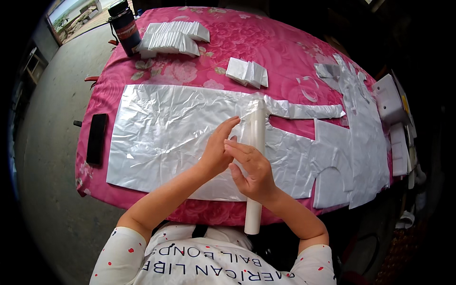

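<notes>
My left hand (219, 146) is above the middle of a shiny white plastic garment (152, 137), its fingers stretched out and holding nothing. Beside it, my right hand (252, 173) has its fingers extended and thumb apart; its fingertips overlap the left hand in the picture, and I cannot tell whether they touch. Under the right hand a long, pale roller-like tube (257, 128) lies across the garment, with its near end over the table's front edge. The garment lies flat, with a narrow sleeve (308, 111) to the right.
Folded white plastic packets stand in a long row (171, 38) at the back left and a small pile (247, 72) nearer. A dark bottle (124, 28) and black phone (97, 139) are at left. More plastic sheets (365, 142) cover the right side of the pink tablecloth (266, 42).
</notes>
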Demonstrator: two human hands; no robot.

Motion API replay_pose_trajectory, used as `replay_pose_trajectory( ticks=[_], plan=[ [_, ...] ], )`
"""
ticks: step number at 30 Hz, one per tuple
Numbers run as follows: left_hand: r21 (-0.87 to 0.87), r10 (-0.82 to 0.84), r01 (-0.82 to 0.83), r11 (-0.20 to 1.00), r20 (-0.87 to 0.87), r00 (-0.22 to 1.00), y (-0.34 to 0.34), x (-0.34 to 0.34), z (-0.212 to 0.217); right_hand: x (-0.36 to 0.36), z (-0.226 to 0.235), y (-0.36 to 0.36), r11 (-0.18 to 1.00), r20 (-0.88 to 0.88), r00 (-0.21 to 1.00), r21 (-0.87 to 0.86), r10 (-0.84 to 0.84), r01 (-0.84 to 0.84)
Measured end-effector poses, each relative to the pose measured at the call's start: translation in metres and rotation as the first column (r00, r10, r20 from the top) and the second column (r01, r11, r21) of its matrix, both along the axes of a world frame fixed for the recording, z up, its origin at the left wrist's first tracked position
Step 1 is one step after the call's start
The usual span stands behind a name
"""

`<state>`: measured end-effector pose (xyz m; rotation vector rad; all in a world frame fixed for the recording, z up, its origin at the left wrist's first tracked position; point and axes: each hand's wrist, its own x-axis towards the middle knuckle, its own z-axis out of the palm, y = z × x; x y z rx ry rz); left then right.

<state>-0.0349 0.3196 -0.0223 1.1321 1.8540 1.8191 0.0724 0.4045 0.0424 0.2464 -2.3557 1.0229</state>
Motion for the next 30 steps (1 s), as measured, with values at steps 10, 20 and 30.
replay_pose_trajectory(
  ticks=[10,20,30],
  plan=[
    [0.120,-0.113,-0.007,0.993,0.948,0.297,0.081,-0.058,0.009,0.070,-0.035,0.071,0.964,0.266,0.964,0.261,-0.026,-0.046],
    [-0.069,0.151,-0.138,0.988,0.601,0.785,-0.058,-0.083,0.040,-0.010,-0.035,-0.003,0.777,0.409,0.900,0.514,0.150,-0.363],
    [-0.194,0.480,-0.441,0.876,0.278,0.832,-0.264,0.005,0.022,-0.068,-0.012,-0.076,0.882,0.052,0.888,0.107,0.457,-0.460]
  ],
)
